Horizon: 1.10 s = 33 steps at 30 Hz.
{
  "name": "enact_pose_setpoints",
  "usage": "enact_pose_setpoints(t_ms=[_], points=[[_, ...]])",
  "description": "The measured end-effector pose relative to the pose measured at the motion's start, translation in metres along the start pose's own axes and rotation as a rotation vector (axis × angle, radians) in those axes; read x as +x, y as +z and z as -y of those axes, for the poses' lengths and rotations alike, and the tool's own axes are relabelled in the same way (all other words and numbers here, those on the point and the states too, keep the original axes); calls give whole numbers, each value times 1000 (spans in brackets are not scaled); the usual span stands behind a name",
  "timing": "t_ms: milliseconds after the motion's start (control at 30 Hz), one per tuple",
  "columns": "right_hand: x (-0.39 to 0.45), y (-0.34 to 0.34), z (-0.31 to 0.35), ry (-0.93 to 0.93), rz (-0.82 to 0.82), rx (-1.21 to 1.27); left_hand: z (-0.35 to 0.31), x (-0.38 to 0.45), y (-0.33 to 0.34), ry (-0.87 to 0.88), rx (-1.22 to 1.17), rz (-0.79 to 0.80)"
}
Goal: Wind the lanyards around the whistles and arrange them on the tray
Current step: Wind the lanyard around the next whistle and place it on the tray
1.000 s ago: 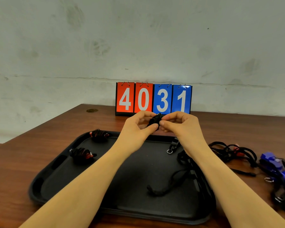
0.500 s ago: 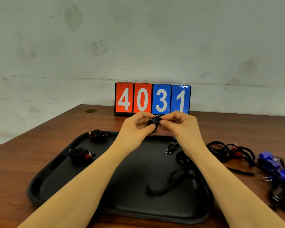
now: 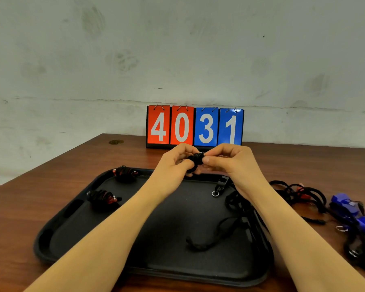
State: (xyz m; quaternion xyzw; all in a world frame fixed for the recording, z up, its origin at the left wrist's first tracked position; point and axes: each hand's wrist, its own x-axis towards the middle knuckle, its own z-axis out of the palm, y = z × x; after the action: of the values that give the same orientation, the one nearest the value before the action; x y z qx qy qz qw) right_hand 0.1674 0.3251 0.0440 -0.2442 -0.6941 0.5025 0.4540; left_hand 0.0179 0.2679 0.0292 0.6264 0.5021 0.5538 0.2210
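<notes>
Your left hand (image 3: 173, 165) and right hand (image 3: 230, 163) both pinch black whistle (image 3: 195, 160) at frame centre, fingers curled on it, above tray (image 3: 51, 234); two wound whistles (image 3: 102, 198) lie at tray left.

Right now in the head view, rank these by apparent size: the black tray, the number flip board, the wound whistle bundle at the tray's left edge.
1. Black tray
2. Number flip board
3. Wound whistle bundle

The board stands farther off, so its true size may be understated.
</notes>
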Motion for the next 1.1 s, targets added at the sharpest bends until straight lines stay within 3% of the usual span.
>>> enact_pose_setpoints(t_ms=[167, 333, 533, 867, 1100], points=[[-1, 3, -2, -75, 10, -166, 1, 0, 3, 39, 113, -34], [-1, 7, -4, -87, -24, -176, 3, 0, 3, 75, 190, -83], [1, 11, -11, -87, -101, -286, 3, -3, 4, 128, 265, -14], [0, 10, -10, -55, 24, -132, 4, -3, 0, 121, 366, -43], [0, 12, -11, -33, -29, -148, 5, -3, -1, 172, 410, 0]])
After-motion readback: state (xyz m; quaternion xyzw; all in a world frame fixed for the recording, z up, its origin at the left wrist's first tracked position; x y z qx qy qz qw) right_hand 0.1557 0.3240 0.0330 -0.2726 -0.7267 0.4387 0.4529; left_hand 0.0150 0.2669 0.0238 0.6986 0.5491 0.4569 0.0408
